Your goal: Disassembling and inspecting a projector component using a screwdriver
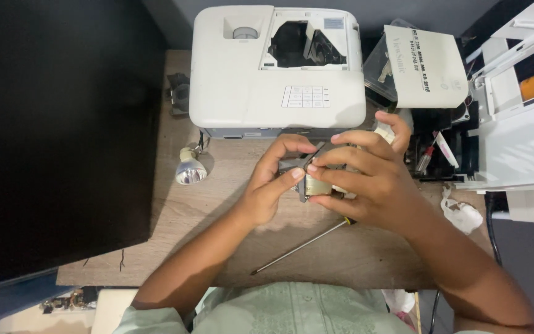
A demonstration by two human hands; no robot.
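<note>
Both hands meet over the middle of the wooden table (217, 204), closed around a projector lamp module (314, 179), a grey housing with a brass-coloured part showing between the fingers. The left hand (271, 185) pinches its near edge with thumb and forefinger, while the right hand (366, 182) wraps over it from the other side, fingertips pressing the top. The step in hand looks like working the lamp in its housing, held clear of the table rather than resting on it. The next move would seem to call for a steady grip and fine finger work, since the parts are small.

Just behind the hands sits a white projector (277, 68) with its top lamp hatch open. A bare reflector lamp (190, 169) lies to the left, well apart from the hands, and a long screwdriver (301, 247) lies on the table just under the right wrist.
</note>
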